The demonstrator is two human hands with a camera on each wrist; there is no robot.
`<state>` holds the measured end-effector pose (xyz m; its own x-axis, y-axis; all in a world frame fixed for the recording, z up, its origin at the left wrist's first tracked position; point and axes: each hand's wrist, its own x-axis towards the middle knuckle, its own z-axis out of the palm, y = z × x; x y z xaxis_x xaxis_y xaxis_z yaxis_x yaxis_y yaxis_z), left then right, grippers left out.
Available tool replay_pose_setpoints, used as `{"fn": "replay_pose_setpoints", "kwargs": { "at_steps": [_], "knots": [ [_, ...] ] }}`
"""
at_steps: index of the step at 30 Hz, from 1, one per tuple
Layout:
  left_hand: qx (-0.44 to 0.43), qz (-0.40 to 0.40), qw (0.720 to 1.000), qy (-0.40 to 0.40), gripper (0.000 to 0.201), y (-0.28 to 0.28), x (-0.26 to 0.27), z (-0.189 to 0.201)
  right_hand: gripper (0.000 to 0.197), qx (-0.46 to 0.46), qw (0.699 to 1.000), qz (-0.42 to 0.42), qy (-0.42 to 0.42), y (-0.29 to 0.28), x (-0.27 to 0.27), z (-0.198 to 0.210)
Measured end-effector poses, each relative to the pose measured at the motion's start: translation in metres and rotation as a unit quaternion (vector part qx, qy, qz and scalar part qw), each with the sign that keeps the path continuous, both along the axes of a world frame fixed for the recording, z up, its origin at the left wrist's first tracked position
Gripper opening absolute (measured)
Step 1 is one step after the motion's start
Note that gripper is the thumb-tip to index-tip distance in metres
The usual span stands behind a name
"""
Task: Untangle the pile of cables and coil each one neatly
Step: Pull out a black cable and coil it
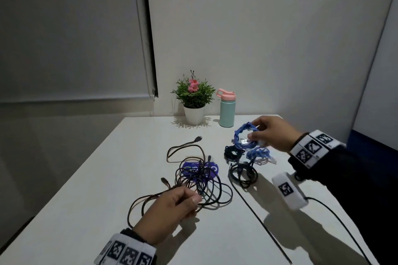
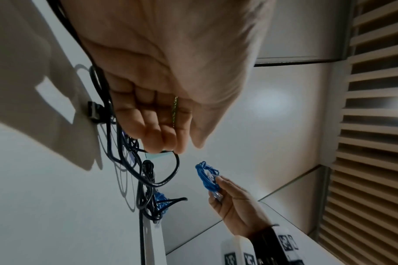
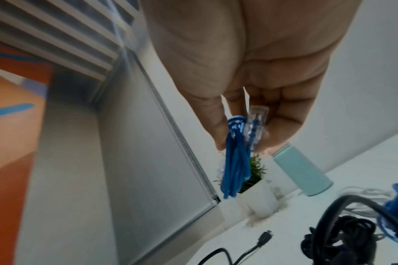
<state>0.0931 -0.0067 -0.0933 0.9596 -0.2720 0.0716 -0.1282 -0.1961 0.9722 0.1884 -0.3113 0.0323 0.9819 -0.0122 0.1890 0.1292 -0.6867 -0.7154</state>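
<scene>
Blue cable (image 1: 246, 136), wound into a coil, is pinched in the right hand (image 1: 273, 133) above the far finished coils, while the left hand (image 1: 170, 211) grips a black strand from the tangle (image 1: 200, 178) mid-table, so setting it down and freeing black cable likely comes next.

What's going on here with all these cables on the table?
A person is sorting cables on a white table. Their right hand holds up a coiled blue cable, pinching it near its clear plug. Their left hand grips a strand of the loose black tangle, which is not yet sorted. Two dark coils and another blue one lie beside the right hand.
</scene>
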Motion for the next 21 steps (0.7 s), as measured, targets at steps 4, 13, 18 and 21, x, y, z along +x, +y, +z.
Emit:
{"fn": "replay_pose_setpoints", "kwargs": {
  "at_steps": [4,13,18,21],
  "knots": [
    [-0.001,0.006,1.0,0.021,0.015,0.006,0.002,-0.001,0.053,-0.175,0.982,-0.052,0.051,0.006,0.018,0.007],
    [-0.221,0.028,0.965,0.138,0.016,0.008,-0.001,-0.005,0.035,-0.38,0.897,0.227,0.01,0.1,-0.055,-0.028],
    [-0.232,0.023,0.961,0.146,0.016,0.013,0.0,0.0,0.072,-0.428,0.895,0.115,0.051,0.122,-0.044,-0.06],
    [-0.237,0.017,0.959,0.154,0.016,0.014,-0.001,-0.001,0.069,-0.213,0.966,0.044,0.137,0.123,-0.033,-0.065]
  ]
}}
